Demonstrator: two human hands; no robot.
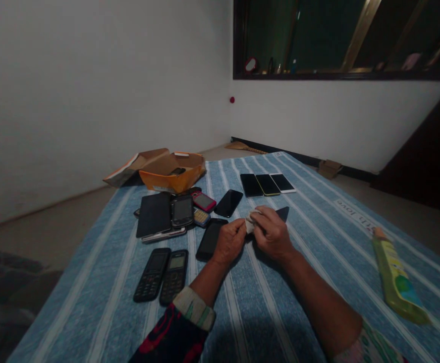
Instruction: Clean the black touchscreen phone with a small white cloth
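Observation:
My left hand [232, 241] and my right hand [273, 236] meet above the striped cloth, fingers closed on a small crumpled whitish cloth [249, 225]. Past my right fingers juts the corner of a dark flat phone [283, 214]; most of it is hidden, and I cannot tell whether that hand grips it. Partly behind my left hand lies a black phone [208, 239]. Another black smartphone [229, 203] rests just beyond. Two keypad phones, one black [152, 275] and one with a grey screen [174, 276], lie side by side left of my left wrist.
A blue striped cloth [102, 282] covers the surface. Three smartphones [268, 185] form a row at the back. On the left are piled phones [154, 214] and an open orange box [170, 180]. A yellow-green bottle [397, 282] lies at the right.

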